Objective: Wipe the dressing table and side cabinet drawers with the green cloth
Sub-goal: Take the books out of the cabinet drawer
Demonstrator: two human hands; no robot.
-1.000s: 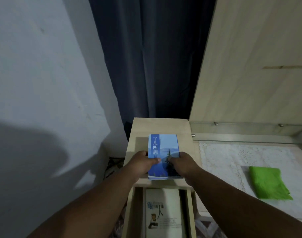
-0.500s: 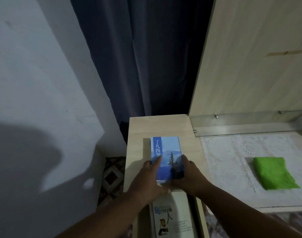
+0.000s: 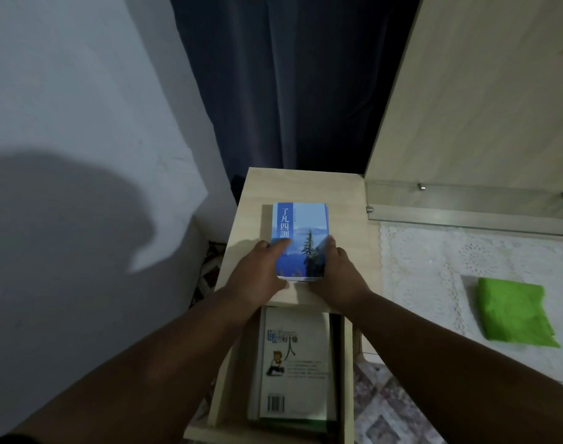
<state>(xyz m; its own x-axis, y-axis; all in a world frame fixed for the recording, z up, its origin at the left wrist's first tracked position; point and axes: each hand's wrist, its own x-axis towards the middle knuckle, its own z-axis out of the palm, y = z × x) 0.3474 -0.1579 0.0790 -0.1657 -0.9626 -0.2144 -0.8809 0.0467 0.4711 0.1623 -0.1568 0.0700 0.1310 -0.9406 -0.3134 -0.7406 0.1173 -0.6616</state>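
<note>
On top of the side cabinet (image 3: pixel 305 184), both hands clasp a stack of blue books (image 3: pixel 301 240) at its near end. Left hand (image 3: pixel 257 270) grips the left edge, thumb laid across the cover; right hand (image 3: pixel 337 277) grips the right edge, fingers curled against the side. Stack rests flat on the cabinet top. Directly below, the top drawer (image 3: pixel 224 379) stands pulled out, a white-covered book (image 3: pixel 293 363) lying inside. Green cloth (image 3: pixel 514 312) lies folded on the lace mat (image 3: pixel 434 267) of the dressing table (image 3: pixel 466 216), right of the cabinet, well apart from both hands. Dark curtain (image 3: pixel 289 91) hangs behind.
</note>
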